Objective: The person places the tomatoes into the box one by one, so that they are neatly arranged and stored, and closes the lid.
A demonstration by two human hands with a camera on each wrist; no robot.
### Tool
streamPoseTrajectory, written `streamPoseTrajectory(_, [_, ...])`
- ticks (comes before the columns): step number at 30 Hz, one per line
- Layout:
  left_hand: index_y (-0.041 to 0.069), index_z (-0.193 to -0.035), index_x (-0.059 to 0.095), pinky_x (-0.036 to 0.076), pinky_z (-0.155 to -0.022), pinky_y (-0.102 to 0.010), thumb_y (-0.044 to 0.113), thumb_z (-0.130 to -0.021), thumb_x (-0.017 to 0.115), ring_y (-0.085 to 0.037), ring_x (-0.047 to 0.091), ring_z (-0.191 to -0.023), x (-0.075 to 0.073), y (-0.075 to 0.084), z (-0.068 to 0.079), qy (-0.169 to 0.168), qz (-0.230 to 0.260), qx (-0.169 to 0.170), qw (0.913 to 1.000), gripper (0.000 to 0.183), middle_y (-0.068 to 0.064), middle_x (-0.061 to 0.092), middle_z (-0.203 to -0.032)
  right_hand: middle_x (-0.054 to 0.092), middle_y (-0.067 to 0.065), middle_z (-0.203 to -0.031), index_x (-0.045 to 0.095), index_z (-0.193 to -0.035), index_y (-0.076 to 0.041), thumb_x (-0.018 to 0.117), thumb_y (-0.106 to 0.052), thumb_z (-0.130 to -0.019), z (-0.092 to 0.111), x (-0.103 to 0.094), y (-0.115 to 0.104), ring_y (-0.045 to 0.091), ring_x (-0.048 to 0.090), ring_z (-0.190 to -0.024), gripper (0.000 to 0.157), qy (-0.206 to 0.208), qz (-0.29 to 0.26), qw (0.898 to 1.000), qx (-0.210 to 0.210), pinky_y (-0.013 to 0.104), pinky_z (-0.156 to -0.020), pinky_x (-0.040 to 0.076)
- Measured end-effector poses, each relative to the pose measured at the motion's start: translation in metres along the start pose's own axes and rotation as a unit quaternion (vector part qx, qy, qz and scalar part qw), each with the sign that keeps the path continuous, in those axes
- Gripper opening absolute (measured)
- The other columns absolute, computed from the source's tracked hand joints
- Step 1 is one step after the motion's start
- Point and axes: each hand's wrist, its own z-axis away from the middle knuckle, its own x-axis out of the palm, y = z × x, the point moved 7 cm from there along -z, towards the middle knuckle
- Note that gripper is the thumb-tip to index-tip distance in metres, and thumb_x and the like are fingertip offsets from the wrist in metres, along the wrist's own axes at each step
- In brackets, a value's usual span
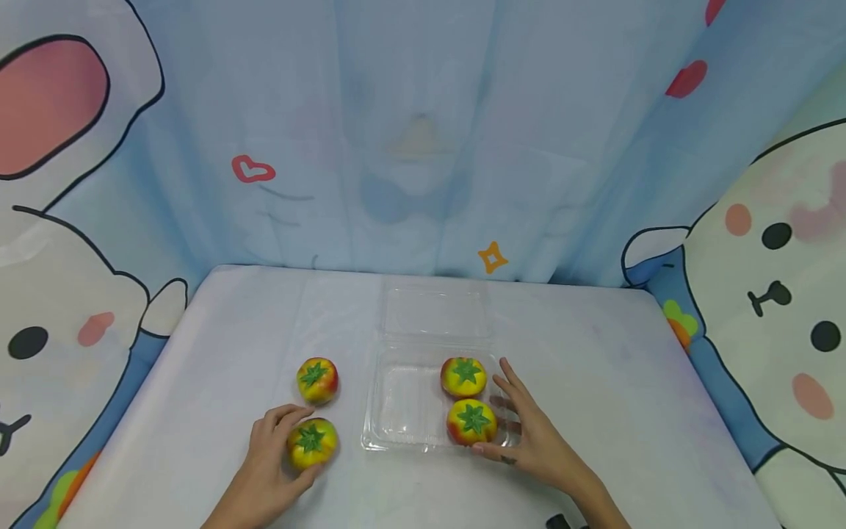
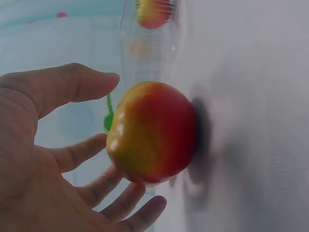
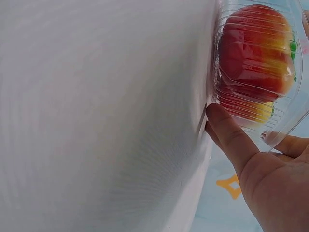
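Observation:
In the head view my left hand curves loosely around the nearer of two red-and-yellow, tomato-like toy fruits. From the left wrist, the thumb stands apart from this fruit, with the other fingers spread beside and behind it. Just beyond lies the second loose fruit. A clear plastic clamshell box lies with its lid thrown back, two more such fruits in its right half. My right hand rests at the box's right side, fingers extended along the outer wall and thumb at the front corner.
The white-covered table ends at a blue cartoon curtain behind it. Toward the back lies the transparent lid, still joined to the box. A small black object shows at the front edge near the right wrist.

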Motion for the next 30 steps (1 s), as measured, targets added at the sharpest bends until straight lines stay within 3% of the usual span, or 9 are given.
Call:
streamPoseTrajectory(11, [0.023, -0.142, 0.057, 0.049, -0.114, -0.056, 0.019, -0.081, 0.090, -0.021, 0.048, -0.132, 0.009, -0.013, 0.000, -0.013, 0.023, -0.041, 0.9988, 0.069, -0.001, 0.050, -0.144, 0.001, 0.008, -0.182, 0.024, -0.169, -0.014, 0.095, -0.043, -0.077, -0.001, -0.002, -0.001, 0.049, 0.051, -0.145, 0.120, 0.005, 0.007, 1.000, 0.008, 0.053, -0.102, 0.061])
streamPoseTrajectory(16, [0.023, -0.142, 0.057, 0.050, -0.114, -0.053, 0.016, -0.081, 0.089, -0.019, 0.050, -0.130, 0.010, -0.015, -0.001, -0.007, 0.022, -0.046, 0.9987, 0.069, 0.000, 0.051, -0.144, 0.001, 0.006, -0.182, 0.022, -0.170, -0.017, 0.095, -0.044, -0.076, -0.001, 0.000, 0.002, 0.049, 0.051, -0.146, 0.122, 0.004, 0.006, 1.000, 0.016, 0.052, -0.103, 0.061])
streamPoseTrajectory(24, [0.024, -0.141, 0.056, 0.047, -0.119, -0.055, 0.021, -0.084, 0.087, -0.021, 0.050, -0.133, 0.011, -0.017, -0.004, -0.027, 0.032, -0.057, 0.9975, 0.065, 0.000, 0.050, -0.145, -0.001, 0.005, -0.182, 0.021, -0.170, -0.017, 0.094, -0.043, -0.078, 0.000, 0.000, 0.003, 0.050, 0.049, -0.147, 0.121, -0.001, -0.003, 1.000, 0.020, 0.054, -0.104, 0.060])
streamPoseTrajectory(30, [0.024, -0.139, 0.058, 0.052, -0.115, -0.050, 0.019, -0.082, 0.087, -0.018, 0.052, -0.128, 0.007, -0.015, -0.005, -0.013, 0.024, -0.048, 0.9985, 0.064, 0.001, 0.052, -0.142, 0.001, 0.004, -0.182, 0.020, -0.171, -0.020, 0.095, -0.044, -0.076, -0.001, 0.000, 0.003, 0.048, 0.050, -0.147, 0.123, 0.000, -0.002, 1.000, 0.020, 0.053, -0.104, 0.061])
